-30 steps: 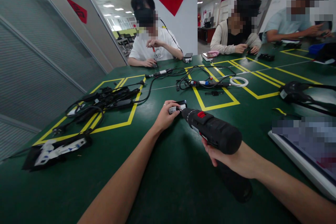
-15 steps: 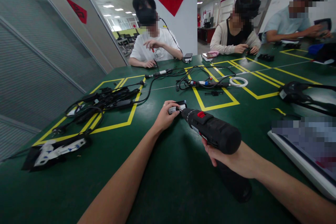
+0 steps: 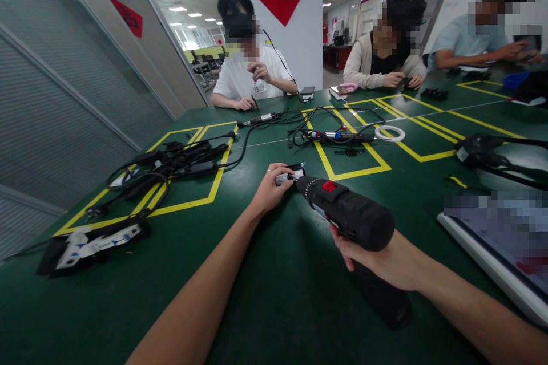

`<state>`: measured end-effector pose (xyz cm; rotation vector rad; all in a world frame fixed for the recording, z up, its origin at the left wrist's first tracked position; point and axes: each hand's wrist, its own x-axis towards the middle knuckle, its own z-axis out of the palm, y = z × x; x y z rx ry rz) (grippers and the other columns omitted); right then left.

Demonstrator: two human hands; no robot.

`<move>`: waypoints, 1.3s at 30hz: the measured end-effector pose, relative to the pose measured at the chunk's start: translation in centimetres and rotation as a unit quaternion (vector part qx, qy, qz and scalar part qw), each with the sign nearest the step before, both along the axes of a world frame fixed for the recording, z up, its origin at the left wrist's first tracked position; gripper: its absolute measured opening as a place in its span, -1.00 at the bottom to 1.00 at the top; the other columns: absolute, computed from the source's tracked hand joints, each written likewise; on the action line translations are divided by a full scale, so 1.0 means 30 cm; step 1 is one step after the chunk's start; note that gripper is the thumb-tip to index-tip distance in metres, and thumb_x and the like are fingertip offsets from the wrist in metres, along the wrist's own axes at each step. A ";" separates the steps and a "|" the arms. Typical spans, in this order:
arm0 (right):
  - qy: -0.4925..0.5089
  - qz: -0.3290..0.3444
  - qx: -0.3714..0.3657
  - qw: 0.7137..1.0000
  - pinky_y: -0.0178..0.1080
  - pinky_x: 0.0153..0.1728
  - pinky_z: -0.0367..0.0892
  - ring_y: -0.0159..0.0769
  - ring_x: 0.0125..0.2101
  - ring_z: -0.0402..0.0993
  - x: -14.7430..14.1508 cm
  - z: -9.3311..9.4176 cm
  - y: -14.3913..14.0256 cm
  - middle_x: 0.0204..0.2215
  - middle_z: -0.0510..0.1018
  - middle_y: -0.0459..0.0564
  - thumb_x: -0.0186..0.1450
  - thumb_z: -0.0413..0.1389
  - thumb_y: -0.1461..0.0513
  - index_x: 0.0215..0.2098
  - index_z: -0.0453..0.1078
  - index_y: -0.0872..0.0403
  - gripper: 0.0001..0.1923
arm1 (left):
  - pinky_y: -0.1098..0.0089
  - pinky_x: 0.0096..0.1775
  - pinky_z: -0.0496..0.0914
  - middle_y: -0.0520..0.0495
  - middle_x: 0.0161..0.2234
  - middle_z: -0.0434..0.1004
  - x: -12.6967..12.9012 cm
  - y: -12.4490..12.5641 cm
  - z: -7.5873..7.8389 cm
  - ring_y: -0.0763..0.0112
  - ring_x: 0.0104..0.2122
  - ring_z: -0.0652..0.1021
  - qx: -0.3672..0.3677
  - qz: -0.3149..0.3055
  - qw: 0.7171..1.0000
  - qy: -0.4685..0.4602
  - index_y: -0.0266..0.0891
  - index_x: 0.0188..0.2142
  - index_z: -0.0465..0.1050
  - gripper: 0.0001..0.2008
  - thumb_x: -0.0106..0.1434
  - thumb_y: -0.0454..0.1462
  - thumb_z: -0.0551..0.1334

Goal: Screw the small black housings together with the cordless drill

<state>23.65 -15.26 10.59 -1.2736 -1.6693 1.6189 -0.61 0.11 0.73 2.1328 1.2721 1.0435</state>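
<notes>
In my right hand (image 3: 372,259) is a black cordless drill (image 3: 346,211) with a red switch on top, my fingers wrapped round its grip. The drill points forward and left, its tip reaching a small black and silver part (image 3: 297,171) on the green table. My left hand (image 3: 273,186) is closed on that part from the left, fingers over its top. What kind of part it is I cannot make out, and the drill's chuck hides some of its near side. Whether the bit sits in the part or only touches it cannot be seen.
Bundled black cables (image 3: 188,162) lie to the left, with a black and white pouch (image 3: 94,248) nearer me. Ahead are a corded tool (image 3: 338,137) and a white ring (image 3: 389,134). A tablet-like device (image 3: 496,239) lies at right. Three people sit across the table (image 3: 265,308).
My hands, the drill and the small part stay practically in place. Across the table, the person in the white shirt has shifted a raised hand slightly to the right.
</notes>
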 end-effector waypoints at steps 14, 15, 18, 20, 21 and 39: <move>0.007 0.006 0.002 1.000 -0.22 -0.35 0.38 -0.36 -0.51 0.40 0.005 -0.021 0.002 -0.54 0.40 -0.18 0.19 0.11 0.28 -0.28 0.33 0.07 -0.89 | 0.17 0.18 0.16 -0.13 0.01 0.28 -0.001 0.003 -0.007 0.28 0.09 0.31 -0.006 0.000 1.000 -0.005 -0.19 -0.17 0.44 -0.79 0.20 -0.27 0.16; 0.008 0.006 0.002 1.000 -0.22 -0.36 0.38 -0.36 -0.51 0.40 0.006 -0.022 0.002 -0.54 0.40 -0.18 0.19 0.11 0.28 -0.28 0.33 0.08 -0.89 | 0.16 0.18 0.16 -0.13 0.01 0.28 -0.001 0.004 -0.007 0.27 0.09 0.31 -0.006 0.000 1.000 -0.004 -0.19 -0.17 0.44 -0.79 0.20 -0.27 0.16; 0.014 0.002 -0.001 1.000 -0.22 -0.36 0.38 -0.36 -0.51 0.39 0.005 -0.022 0.002 -0.55 0.39 -0.18 0.19 0.11 0.28 -0.29 0.33 0.08 -0.90 | 0.16 0.18 0.17 -0.13 0.01 0.28 -0.003 0.004 -0.004 0.27 0.09 0.32 -0.009 -0.002 1.000 -0.004 -0.19 -0.16 0.44 -0.79 0.20 -0.27 0.15; 0.015 0.001 -0.002 1.000 -0.21 -0.35 0.38 -0.36 -0.51 0.40 0.005 -0.021 0.001 -0.54 0.40 -0.18 0.19 0.11 0.28 -0.28 0.34 0.08 -0.89 | 0.16 0.17 0.17 -0.13 0.01 0.27 -0.004 0.003 -0.002 0.27 0.08 0.32 -0.012 -0.002 1.000 -0.006 -0.19 -0.17 0.45 -0.79 0.20 -0.26 0.15; 0.014 0.002 -0.002 1.000 -0.21 -0.35 0.38 -0.36 -0.50 0.40 0.005 -0.021 0.001 -0.53 0.40 -0.17 0.19 0.11 0.28 -0.28 0.34 0.08 -0.89 | 0.16 0.17 0.17 -0.13 0.01 0.27 -0.004 0.002 -0.001 0.27 0.08 0.32 -0.015 -0.002 1.000 -0.007 -0.19 -0.17 0.45 -0.79 0.20 -0.26 0.15; 0.016 0.001 -0.017 1.000 -0.22 -0.34 0.38 -0.39 -0.51 0.39 0.005 -0.017 0.000 -0.51 0.38 -0.18 0.19 0.12 0.29 -0.29 0.33 0.08 -0.89 | 0.17 0.17 0.18 -0.13 0.01 0.27 -0.004 0.002 0.006 0.26 0.08 0.33 -0.028 -0.002 0.999 -0.015 -0.19 -0.18 0.46 -0.79 0.20 -0.28 0.15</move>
